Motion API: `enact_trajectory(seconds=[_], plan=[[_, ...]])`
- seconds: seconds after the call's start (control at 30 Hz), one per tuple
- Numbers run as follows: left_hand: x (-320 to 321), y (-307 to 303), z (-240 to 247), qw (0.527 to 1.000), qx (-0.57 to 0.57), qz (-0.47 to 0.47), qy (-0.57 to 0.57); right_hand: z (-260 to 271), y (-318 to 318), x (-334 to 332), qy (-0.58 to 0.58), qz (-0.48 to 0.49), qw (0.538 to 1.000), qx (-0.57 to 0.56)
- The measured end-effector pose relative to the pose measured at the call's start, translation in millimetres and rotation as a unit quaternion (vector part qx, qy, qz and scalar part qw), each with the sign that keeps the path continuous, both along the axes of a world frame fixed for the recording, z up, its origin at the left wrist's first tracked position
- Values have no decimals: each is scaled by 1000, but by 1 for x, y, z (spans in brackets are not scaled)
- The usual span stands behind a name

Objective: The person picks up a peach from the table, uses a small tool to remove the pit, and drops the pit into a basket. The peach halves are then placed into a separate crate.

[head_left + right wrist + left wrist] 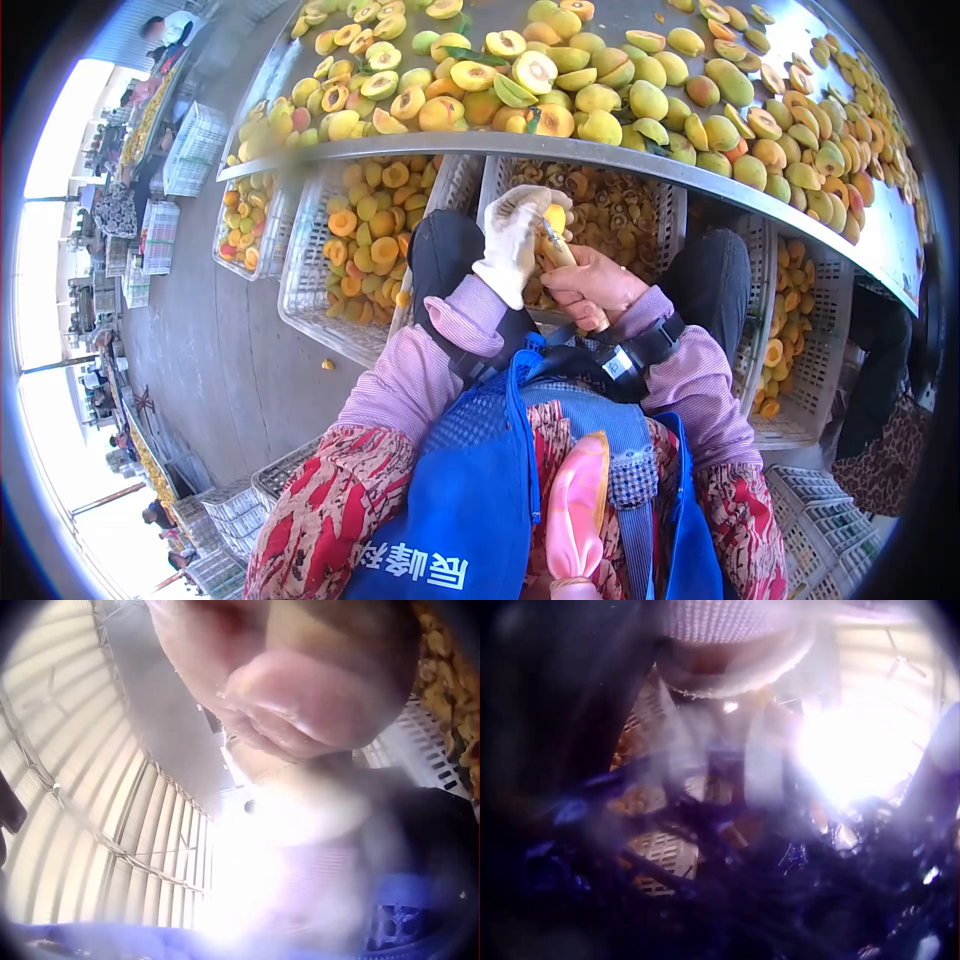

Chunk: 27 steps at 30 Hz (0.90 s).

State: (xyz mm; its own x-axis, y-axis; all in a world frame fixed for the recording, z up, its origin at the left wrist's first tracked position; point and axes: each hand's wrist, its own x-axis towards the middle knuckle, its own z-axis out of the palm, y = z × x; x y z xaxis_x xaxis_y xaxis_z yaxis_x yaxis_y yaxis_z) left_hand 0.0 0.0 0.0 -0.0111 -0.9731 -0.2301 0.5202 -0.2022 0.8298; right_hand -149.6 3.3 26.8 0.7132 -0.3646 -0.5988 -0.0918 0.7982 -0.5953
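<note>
In the head view my left hand (513, 238), in a white glove, holds a piece of yellow peach (556, 216) in its fingers. My bare right hand (598, 283) grips a wooden-handled tool (554, 246), its front end right at the peach and hidden there. Both hands are close together above a white crate of brownish pits and scraps (620, 205). The right wrist view shows the curled, wet-looking fingers (300, 697) of the right hand from close up. The left wrist view is dark and blurred, with a glove cuff (735, 675) near the top.
A metal table (390, 145) heaped with halved peaches (600, 95) stands just beyond the hands. Crates of peach halves (375, 235) stand at the left, another crate (790, 335) at the right. Stacked crates (820, 520) and further people are around.
</note>
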Motion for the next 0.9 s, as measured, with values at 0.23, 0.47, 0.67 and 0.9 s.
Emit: enact_trajectory(seconds=[0.23,0.47,0.67,0.9], plan=[[-1,15,3,967,-113,-68,-218,-5,19,-12,-53,11,996,68],[-6,11,15,991,-7,-124,39,-13,11,-29,-187,33,977,94],[-14,15,35,970,92,22,223,-11,20,-28,-298,48,950,80],[156,17,65,708,-81,184,-677,-96,37,-24,419,207,662,-586]])
